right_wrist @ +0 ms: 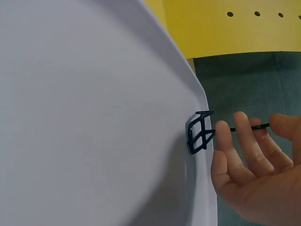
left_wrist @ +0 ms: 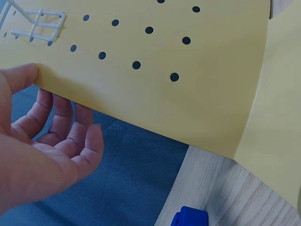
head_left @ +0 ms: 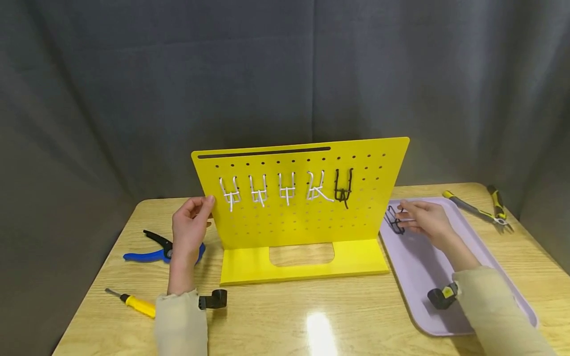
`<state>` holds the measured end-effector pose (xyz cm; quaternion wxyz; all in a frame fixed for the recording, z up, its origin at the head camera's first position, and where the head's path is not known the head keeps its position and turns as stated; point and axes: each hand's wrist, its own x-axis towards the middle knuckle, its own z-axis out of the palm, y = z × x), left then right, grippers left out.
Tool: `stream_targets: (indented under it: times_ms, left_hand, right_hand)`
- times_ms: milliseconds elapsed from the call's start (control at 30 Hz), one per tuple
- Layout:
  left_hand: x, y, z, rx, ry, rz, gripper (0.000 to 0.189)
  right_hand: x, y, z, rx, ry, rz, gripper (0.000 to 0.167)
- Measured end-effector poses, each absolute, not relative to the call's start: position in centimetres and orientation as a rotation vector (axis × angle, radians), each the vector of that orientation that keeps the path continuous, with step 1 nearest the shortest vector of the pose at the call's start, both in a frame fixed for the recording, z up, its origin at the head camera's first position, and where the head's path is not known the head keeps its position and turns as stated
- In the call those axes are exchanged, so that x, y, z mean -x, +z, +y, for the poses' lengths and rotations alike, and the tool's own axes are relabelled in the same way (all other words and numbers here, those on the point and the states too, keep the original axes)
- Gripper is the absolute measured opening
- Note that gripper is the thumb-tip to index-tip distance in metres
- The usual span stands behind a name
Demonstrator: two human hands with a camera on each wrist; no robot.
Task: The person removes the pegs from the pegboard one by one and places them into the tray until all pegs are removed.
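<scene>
My left hand [head_left: 189, 230] pinches the left edge of a yellow pegboard [head_left: 378, 144], thumb on the front, fingers behind. The board stands on its own yellow base, leaning back a little. A row of white wire hooks hangs on it, the nearest to my left hand being a white hook [head_left: 231, 194]. To the right of that row hangs a black wire hook [head_left: 343, 191]. Over the tray's far left part, my right hand [head_left: 425, 222] holds another black wire hook [right_wrist: 202, 133], its stem between thumb and fingers, the frame end close to the tray's rim.
A lilac tray [head_left: 427, 291] lies right of the board. Beyond it are pliers [head_left: 474, 211] and a second yellow-and-black tool [head_left: 498, 202]. On the left lie a blue-and-black hand tool [head_left: 144, 256], partly behind my forearm, and a yellow screwdriver [head_left: 141, 306]. A grey curtain [head_left: 249, 89] hangs behind.
</scene>
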<state>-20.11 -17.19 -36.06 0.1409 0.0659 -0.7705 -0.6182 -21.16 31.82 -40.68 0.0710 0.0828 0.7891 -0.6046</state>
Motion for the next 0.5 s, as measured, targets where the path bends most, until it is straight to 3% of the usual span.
stream_targets:
  times_ms: [500]
  left_hand:
    - [20.21, -35.98, -17.11, -0.176, -1.804, -2.216, 0.039]
  right_hand:
    - [20.61, -40.36, 31.90, -0.218, -1.822, 2.400, 0.070]
